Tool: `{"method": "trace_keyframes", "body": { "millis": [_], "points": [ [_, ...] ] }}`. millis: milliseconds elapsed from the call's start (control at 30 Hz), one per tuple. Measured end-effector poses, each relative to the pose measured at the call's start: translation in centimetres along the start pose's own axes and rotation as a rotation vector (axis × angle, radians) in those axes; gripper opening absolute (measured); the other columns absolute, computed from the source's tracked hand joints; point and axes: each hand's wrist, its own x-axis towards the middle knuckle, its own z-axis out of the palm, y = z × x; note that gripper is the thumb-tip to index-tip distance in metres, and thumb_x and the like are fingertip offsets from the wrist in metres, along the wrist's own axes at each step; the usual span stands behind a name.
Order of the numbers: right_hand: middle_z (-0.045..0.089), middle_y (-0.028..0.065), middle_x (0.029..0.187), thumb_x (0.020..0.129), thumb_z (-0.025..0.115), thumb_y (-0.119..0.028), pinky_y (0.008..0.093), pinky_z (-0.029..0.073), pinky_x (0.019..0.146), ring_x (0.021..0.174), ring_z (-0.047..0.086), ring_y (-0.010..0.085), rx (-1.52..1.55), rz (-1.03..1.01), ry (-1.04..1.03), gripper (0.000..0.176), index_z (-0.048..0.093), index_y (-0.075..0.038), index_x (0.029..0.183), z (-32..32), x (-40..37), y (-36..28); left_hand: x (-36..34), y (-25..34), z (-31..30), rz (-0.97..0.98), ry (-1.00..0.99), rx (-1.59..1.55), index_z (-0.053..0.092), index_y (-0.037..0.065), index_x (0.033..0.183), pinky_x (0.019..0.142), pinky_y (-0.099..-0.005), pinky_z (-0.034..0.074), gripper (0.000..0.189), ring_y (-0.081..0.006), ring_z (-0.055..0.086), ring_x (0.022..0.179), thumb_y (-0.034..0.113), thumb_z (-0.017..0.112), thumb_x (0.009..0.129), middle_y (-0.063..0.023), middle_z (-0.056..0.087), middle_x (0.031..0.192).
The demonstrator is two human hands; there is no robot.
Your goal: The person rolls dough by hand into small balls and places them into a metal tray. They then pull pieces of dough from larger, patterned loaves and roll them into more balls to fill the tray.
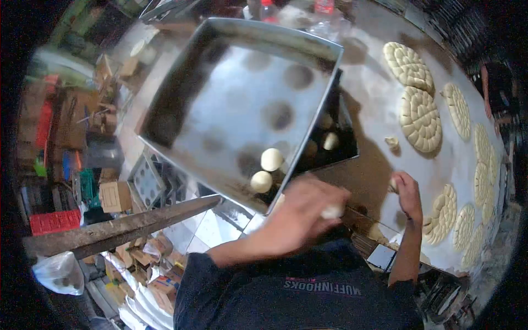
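Observation:
My left hand [300, 209], blurred by motion, is beside the near corner of a deep metal tray [225, 110]. Its fingers are curled on a pale dough ball [332, 212]. Two round dough balls [271, 159] sit in that tray's near right corner, on a base with dark round marks. Over the table, my right hand [408, 193] is closed, with a small piece of dough [393, 186] showing at its fingertips. Past it lies a loose dough scrap [391, 143], near a scored dough round [420, 119].
Under the tilted tray is a darker tray [346, 132] with a dough ball inside. More segmented dough rounds [463, 228] lie along the table's right side. A wooden beam [126, 225] juts in at left, above cluttered boxes and a red crate [55, 221]. Bottles [268, 11] stand at the back.

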Motion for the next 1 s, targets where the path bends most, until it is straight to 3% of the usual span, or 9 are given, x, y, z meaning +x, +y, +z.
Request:
{"method": "trace_keyframes", "body": {
  "millis": [200, 300, 367, 533, 667, 800, 867, 933, 1000],
  "points": [
    [0.061, 0.0158, 0.109, 0.091, 0.057, -0.018, 0.0357, 0.049, 0.087, 0.100, 0.062, 0.0269, 0.131, -1.050, -0.180, 0.025, 0.060, 0.000, 0.108, 11.5, 0.4, -26.0, -3.5, -4.3, -10.4, -0.609, 0.165, 0.728, 0.049, 0.010, 0.132, 0.105, -0.0506, 0.036, 0.066, -0.0278, 0.068, 0.086, 0.017, 0.077, 0.072, -0.0090, 0.072, 0.094],
    [0.061, 0.0157, 0.111, 0.087, 0.063, -0.018, 0.0420, 0.048, 0.094, 0.106, 0.061, 0.0302, 0.079, -1.095, -0.306, 0.026, 0.061, -0.001, 0.106, 17.9, 2.4, -27.5, -3.7, -5.3, -10.8, -0.661, -0.055, 0.705, 0.046, 0.008, 0.136, 0.097, -0.0482, 0.043, 0.079, -0.0322, 0.066, 0.091, 0.020, 0.081, 0.067, -0.0137, 0.071, 0.097],
    [0.062, 0.0145, 0.111, 0.083, 0.068, -0.018, 0.0485, 0.043, 0.100, 0.111, 0.058, 0.0312, -0.622, -1.267, -0.210, 0.028, 0.061, -0.002, 0.105, 18.9, 2.9, -26.5, -4.0, -4.4, -10.9, -0.655, -0.007, 0.724, 0.045, 0.006, 0.137, 0.096, -0.0475, 0.043, 0.080, -0.0340, 0.066, 0.089, 0.021, 0.081, 0.067, -0.0148, 0.070, 0.094],
    [0.061, 0.0140, 0.086, 0.077, 0.066, -0.010, 0.0433, 0.049, 0.082, 0.085, 0.060, 0.0324, 0.094, -0.926, 0.230, 0.014, 0.062, -0.001, 0.087, 10.1, -0.6, -18.3, -0.8, 0.2, -6.8, -0.330, 0.586, 0.659, 0.054, -0.001, 0.127, 0.082, -0.0418, 0.049, 0.074, -0.0323, 0.061, 0.094, 0.019, 0.084, 0.063, -0.0171, 0.064, 0.105],
    [0.059, 0.0111, 0.077, 0.079, 0.063, -0.009, 0.0386, 0.047, 0.067, 0.070, 0.058, 0.0279, -0.066, -0.348, 0.487, 0.008, 0.058, -0.003, 0.079, 4.9, -2.6, -0.4, 4.5, 0.0, 4.8, 0.523, 0.108, -0.181, 0.058, -0.002, 0.114, 0.085, -0.0424, 0.049, 0.063, -0.0302, 0.062, 0.087, 0.025, 0.085, 0.064, -0.0160, 0.064, 0.097],
    [0.057, 0.0121, 0.075, 0.079, 0.062, -0.010, 0.0450, 0.046, 0.075, 0.075, 0.057, 0.0318, -0.188, -0.223, 0.623, 0.007, 0.057, -0.006, 0.077, 2.4, -8.9, 16.9, 12.3, -0.6, 23.3, -0.024, -0.660, 0.034, 0.055, 0.000, 0.122, 0.094, -0.0451, 0.045, 0.071, -0.0334, 0.057, 0.106, 0.031, 0.083, 0.065, -0.0193, 0.059, 0.115],
    [0.056, 0.0124, 0.077, 0.077, 0.062, -0.011, 0.0466, 0.044, 0.077, 0.079, 0.056, 0.0333, -0.406, -0.052, 0.670, 0.008, 0.055, -0.007, 0.076, -0.5, -13.4, 22.6, 17.4, 1.3, 33.8, 0.261, -0.990, -0.348, 0.051, 0.002, 0.129, 0.095, -0.0441, 0.044, 0.072, -0.0332, 0.054, 0.113, 0.030, 0.081, 0.069, -0.0189, 0.056, 0.124],
    [0.056, 0.0109, 0.076, 0.075, 0.064, -0.010, 0.0451, 0.044, 0.075, 0.077, 0.055, 0.0317, -0.347, 0.034, 0.789, 0.010, 0.055, -0.007, 0.078, -0.7, -13.7, 23.4, 21.6, 2.4, 40.9, 0.343, -1.002, -0.476, 0.049, 0.004, 0.133, 0.093, -0.0434, 0.044, 0.063, -0.0303, 0.054, 0.116, 0.016, 0.074, 0.076, -0.0155, 0.055, 0.128],
    [0.056, 0.0096, 0.073, 0.074, 0.065, -0.010, 0.0441, 0.044, 0.074, 0.073, 0.056, 0.0303, -0.064, -0.127, 1.193, 0.011, 0.054, -0.008, 0.077, -1.4, -12.7, 22.4, 25.7, -1.3, 50.7, -0.131, -0.961, -0.709, 0.049, 0.001, 0.132, 0.084, -0.0409, 0.051, 0.057, -0.0249, 0.056, 0.110, 0.015, 0.071, 0.081, -0.0144, 0.054, 0.132]
  ]
}}
